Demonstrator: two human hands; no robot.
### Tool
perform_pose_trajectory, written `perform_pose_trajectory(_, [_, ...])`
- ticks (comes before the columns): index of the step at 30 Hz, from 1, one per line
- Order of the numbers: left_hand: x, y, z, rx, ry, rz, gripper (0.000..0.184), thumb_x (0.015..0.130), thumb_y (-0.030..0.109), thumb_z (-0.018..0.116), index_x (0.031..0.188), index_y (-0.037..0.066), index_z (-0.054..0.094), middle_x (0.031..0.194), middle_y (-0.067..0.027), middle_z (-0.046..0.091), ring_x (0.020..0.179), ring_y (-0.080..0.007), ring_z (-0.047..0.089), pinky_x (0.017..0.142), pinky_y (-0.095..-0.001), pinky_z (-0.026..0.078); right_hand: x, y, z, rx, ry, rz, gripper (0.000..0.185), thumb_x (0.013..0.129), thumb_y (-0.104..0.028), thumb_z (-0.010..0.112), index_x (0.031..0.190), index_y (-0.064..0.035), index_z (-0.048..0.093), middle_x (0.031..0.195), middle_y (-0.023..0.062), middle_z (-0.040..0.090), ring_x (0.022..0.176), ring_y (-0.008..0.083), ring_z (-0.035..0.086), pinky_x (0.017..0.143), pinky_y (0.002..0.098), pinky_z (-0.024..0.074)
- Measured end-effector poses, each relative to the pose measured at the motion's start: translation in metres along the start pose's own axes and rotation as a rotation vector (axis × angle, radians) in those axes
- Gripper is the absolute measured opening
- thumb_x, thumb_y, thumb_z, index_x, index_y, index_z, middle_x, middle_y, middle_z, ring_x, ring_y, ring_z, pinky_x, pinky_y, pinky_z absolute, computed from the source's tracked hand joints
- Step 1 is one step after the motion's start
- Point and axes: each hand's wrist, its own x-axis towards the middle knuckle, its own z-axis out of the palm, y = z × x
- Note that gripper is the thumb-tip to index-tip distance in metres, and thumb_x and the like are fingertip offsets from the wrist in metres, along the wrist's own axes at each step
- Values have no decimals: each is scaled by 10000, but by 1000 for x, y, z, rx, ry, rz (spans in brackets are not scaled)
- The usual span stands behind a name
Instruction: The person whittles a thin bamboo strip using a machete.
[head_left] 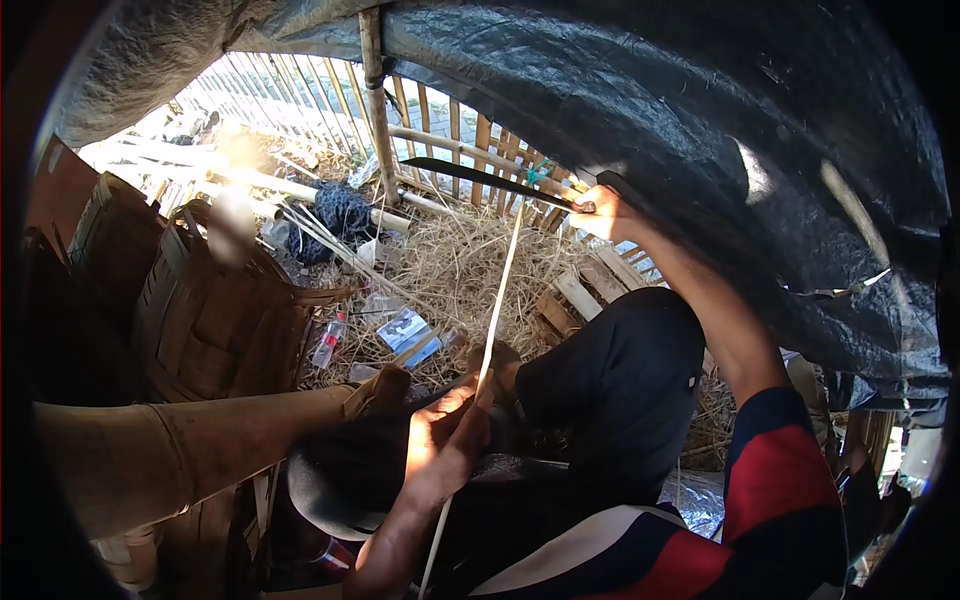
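Observation:
My left hand (pixel 447 432) is closed around a thin, pale bamboo strip (pixel 501 290), which runs from below my wrist up and away from me. Farther off to the right, my right hand (pixel 603 213) grips the handle of a machete (pixel 470 174). Its long dark blade points left, and the strip's far end meets or passes close to the blade near the handle; whether they touch I cannot tell. My bent knee (pixel 640 340) in dark trousers lies between the two arms.
A thick bamboo pole (pixel 200 440) juts in from the left beside woven bamboo baskets (pixel 200 310). Wood shavings (pixel 470 255) cover the ground, with a plastic bottle (pixel 328 340) among them. A slatted bamboo fence (pixel 440 120) stands ahead; dark tarpaulin (pixel 720 130) hangs overhead and right.

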Motion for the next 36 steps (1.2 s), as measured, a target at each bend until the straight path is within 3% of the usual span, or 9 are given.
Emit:
perform_pose_trajectory(5, [1, -11, -5, -10, -53, 81, 262, 943, 111, 589, 1188, 20, 616, 672, 69, 491, 585, 1, 418, 515, -167, 315, 14, 12, 5, -7, 128, 37, 260, 796, -275, 626, 698, -36, 593, 526, 62, 479, 498, 143, 448, 500, 369, 361])
perform_pose_trajectory(8, [1, -7, -8, -66, -30, 141, 266, 948, 107, 584, 1196, 11, 603, 702, 80, 484, 598, 0, 404, 529, -162, 312, 18, 25, 11, 17, 173, 218, 404, 752, -398, 656, 706, 1, 609, 612, 166, 593, 595, 267, 594, 602, 424, 456])
perform_pose_trajectory(16, [15, -14, -19, -126, 37, 277, 303, 946, 155, 608, 1197, -13, 581, 734, 77, 494, 607, 4, 387, 530, -157, 280, -5, -11, 13, 344, 162, 283, 319, 786, -314, 653, 719, -11, 583, 549, 62, 517, 469, 137, 504, 448, 351, 370])
perform_pose_trajectory(21, [22, -13, -21, -197, 77, 326, 214, 966, 129, 567, 1125, -11, 599, 737, 68, 509, 586, -3, 372, 515, -165, 270, -15, -71, 2, 568, 228, 248, 339, 826, -282, 630, 633, -33, 506, 526, -8, 459, 444, 107, 447, 429, 322, 332])
perform_pose_trajectory(22, [22, -13, -26, -144, 74, 302, 215, 959, 154, 591, 1108, 4, 628, 785, 58, 547, 635, -7, 419, 549, -171, 345, -16, -77, 1, 528, 267, 179, 337, 824, -280, 629, 634, -30, 507, 527, -4, 461, 456, 108, 449, 446, 323, 338])
perform_pose_trajectory(27, [19, -5, -22, -174, 43, 318, 206, 954, 160, 598, 1091, 11, 642, 780, 59, 554, 628, -9, 427, 546, -170, 342, -26, -93, -6, 197, 404, -39, 338, 790, -308, 637, 667, -8, 543, 539, 22, 466, 528, 128, 472, 520, 336, 357])
perform_pose_trajectory(29, [18, -2, -22, -207, 13, 325, 208, 952, 159, 602, 1094, 13, 642, 786, 56, 562, 630, -8, 434, 549, -169, 344, -29, -95, -8, 246, 382, 21, 366, 790, -333, 639, 655, -7, 543, 538, 23, 483, 546, 141, 486, 529, 341, 362])
perform_pose_trajectory(32, [17, 3, -25, -146, 94, 302, 171, 962, 184, 578, 1068, 52, 603, 606, 77, 416, 477, -12, 317, 427, -194, 237, -37, -103, -15, 638, 368, 348, 337, 813, -333, 642, 655, -47, 560, 538, 16, 504, 461, 120, 484, 462, 308, 370])
perform_pose_trajectory(36, [21, 4, -25, -214, -18, 267, 109, 957, 184, 585, 1025, 107, 548, 659, 70, 427, 502, -14, 335, 434, -191, 249, -45, -90, -12, 621, 448, 297, 279, 825, -260, 619, 649, -62, 532, 539, -7, 475, 448, 86, 466, 443, 277, 357])
